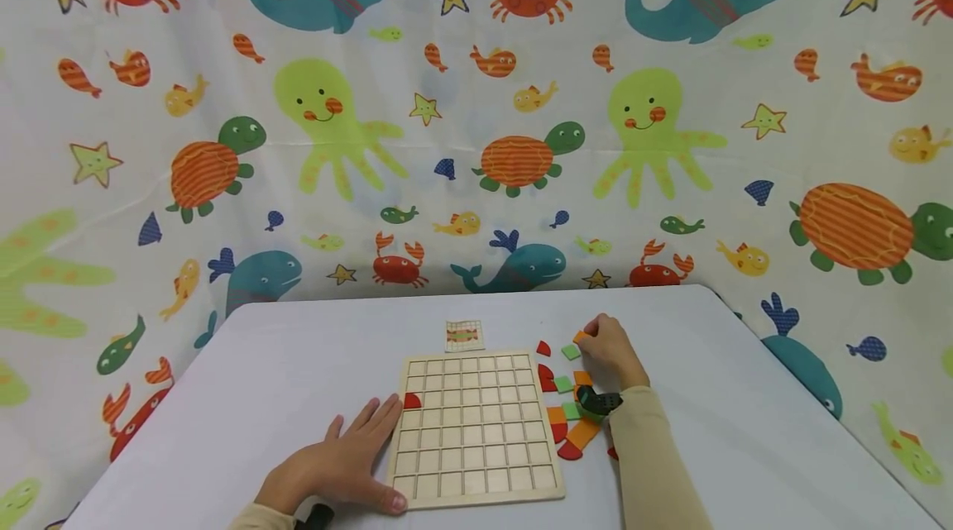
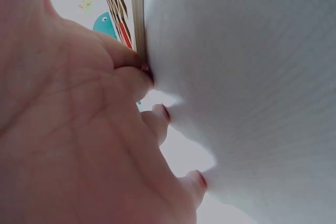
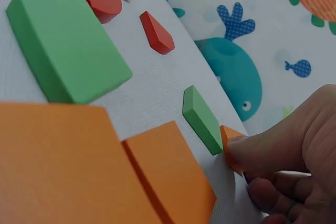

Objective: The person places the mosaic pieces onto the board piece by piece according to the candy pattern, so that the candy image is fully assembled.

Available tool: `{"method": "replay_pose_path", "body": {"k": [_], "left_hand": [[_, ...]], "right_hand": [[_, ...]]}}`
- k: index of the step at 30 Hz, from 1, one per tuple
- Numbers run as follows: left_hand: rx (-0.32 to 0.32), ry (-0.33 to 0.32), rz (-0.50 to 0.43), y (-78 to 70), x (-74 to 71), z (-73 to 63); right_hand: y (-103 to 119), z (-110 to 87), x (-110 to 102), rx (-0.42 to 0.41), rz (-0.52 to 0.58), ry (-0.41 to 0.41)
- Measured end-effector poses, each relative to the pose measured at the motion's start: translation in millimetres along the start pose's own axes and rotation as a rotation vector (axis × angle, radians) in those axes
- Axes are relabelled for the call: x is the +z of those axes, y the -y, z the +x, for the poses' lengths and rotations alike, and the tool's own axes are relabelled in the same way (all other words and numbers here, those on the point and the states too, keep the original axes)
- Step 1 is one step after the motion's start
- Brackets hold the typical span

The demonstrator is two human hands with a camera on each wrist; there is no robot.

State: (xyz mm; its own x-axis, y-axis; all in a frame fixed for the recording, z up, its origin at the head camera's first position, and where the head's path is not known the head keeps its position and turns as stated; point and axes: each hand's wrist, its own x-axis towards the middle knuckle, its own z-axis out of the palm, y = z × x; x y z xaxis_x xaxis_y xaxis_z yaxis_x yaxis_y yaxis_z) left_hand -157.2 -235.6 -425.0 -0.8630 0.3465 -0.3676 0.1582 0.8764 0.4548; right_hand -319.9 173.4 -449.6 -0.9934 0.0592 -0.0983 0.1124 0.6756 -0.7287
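Observation:
A square wooden grid board lies on the table with one red quarter-round block in a cell at its left side. My left hand rests spread out along the board's left edge, fingers straight, palm near the table in the left wrist view. To the right of the board, my right hand pinches an orange block between thumb and fingers. Beside that block lies a green square block. More orange blocks and a larger-looking green block are near the right wrist camera.
A small pattern card lies behind the board. Several loose red, green and orange blocks are scattered right of the board, partly hidden under the right wrist. A sea-animal curtain hangs behind the white table.

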Motion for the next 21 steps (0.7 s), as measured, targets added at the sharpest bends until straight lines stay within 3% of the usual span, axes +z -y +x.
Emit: {"method": "replay_pose_path", "body": {"k": [12,21], "left_hand": [[-0.015,0.000,0.003,-0.1,-0.6,1.3],[-0.015,0.008,0.004,1.3,1.6,3.9]], "right_hand": [[-0.3,2.1,1.0,-0.040,0.024,-0.001],[-8.1,-2.8,-7.0,-0.029,0.163,0.020]]}}
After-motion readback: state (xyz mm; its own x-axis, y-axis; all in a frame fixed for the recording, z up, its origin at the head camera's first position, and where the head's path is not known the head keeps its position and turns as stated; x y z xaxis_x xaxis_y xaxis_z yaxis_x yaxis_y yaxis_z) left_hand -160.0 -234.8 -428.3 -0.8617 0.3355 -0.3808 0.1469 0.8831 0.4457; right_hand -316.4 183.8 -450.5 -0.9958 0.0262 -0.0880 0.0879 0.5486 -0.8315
